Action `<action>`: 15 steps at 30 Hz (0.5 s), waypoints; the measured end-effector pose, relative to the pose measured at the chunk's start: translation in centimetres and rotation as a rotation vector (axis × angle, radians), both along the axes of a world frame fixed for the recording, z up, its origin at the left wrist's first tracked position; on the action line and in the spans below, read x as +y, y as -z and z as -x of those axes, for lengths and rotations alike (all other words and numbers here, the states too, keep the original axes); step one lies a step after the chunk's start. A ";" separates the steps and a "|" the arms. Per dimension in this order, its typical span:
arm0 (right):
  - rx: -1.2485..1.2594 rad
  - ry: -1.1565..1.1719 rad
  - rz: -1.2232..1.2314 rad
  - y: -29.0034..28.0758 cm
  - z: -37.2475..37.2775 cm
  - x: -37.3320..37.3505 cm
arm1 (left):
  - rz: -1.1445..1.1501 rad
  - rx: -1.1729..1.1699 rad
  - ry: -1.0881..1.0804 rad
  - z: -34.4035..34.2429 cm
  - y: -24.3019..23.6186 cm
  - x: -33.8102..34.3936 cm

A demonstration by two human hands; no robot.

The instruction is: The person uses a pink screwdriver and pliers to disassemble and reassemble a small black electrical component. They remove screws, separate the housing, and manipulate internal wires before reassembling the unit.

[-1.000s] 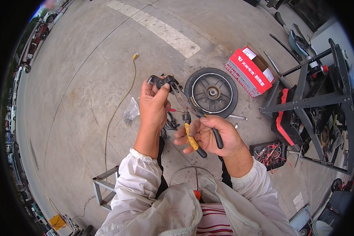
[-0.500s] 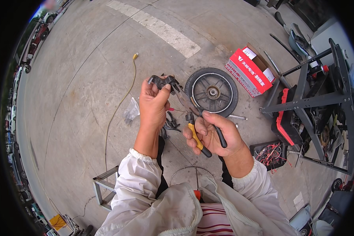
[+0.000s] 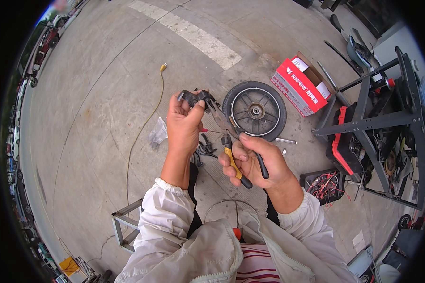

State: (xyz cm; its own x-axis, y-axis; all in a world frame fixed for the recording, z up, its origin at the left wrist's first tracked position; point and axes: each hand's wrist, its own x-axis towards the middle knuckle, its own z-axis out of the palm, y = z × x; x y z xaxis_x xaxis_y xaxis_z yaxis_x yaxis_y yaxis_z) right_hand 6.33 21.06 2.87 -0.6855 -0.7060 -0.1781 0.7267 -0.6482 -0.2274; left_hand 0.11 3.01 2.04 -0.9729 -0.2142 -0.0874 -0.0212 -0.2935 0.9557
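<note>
My left hand (image 3: 184,122) grips a black metal part (image 3: 190,97), thumb pressed on its face. A pair of pliers with yellow and black handles (image 3: 233,161) has its jaws at that part's right side. My right hand (image 3: 264,162) is closed on the handles, which stand spread apart. A spoked wheel with a black tyre (image 3: 236,92) lies flat just beyond. Below my left hand are loose black pieces (image 3: 205,148), partly hidden, beside a clear plastic bag (image 3: 157,133).
A red cardboard box (image 3: 295,87), dark metal rack (image 3: 363,115), red-and-black toolbox (image 3: 340,146) and tray of tangled wires (image 3: 321,186) are at right. At left lie a yellow cord (image 3: 158,92) and a metal frame (image 3: 125,217). Parked vehicles (image 3: 47,40) line the far left.
The fingers of my right hand have curled round the yellow handle since a second ago. In the last half second that hand has shifted slightly left. My left hand stays in place.
</note>
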 end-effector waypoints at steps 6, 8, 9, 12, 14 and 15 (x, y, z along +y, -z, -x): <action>0.043 -0.032 -0.078 -0.6 0.2 -0.2 | -0.023 -0.104 0.028 0.2 0.6 -1.0; 0.117 0.008 -0.125 -0.6 0.1 0.0 | -0.082 -0.155 0.020 0.4 0.9 -1.2; 0.182 0.070 -0.149 -0.1 0.3 0.3 | -0.128 -0.176 0.023 0.6 1.1 -1.3; 0.319 0.262 -0.378 0.7 1.2 1.1 | -0.245 -0.208 0.049 0.3 0.1 -1.0; 0.388 0.237 -0.956 0.8 1.6 1.4 | -0.302 -0.230 0.070 0.2 -0.1 -0.8; 0.417 0.218 -1.245 0.9 1.6 1.5 | -0.320 -0.245 0.076 0.2 0.1 -0.8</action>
State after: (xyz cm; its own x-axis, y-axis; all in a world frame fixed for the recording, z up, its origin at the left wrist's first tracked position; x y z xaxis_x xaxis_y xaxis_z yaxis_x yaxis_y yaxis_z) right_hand 4.68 22.55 1.99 -0.9236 -0.0955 -0.3712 0.3670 0.0595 -0.9283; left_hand -0.11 2.18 1.97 -0.9270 -0.0667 -0.3690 -0.2701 -0.5641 0.7803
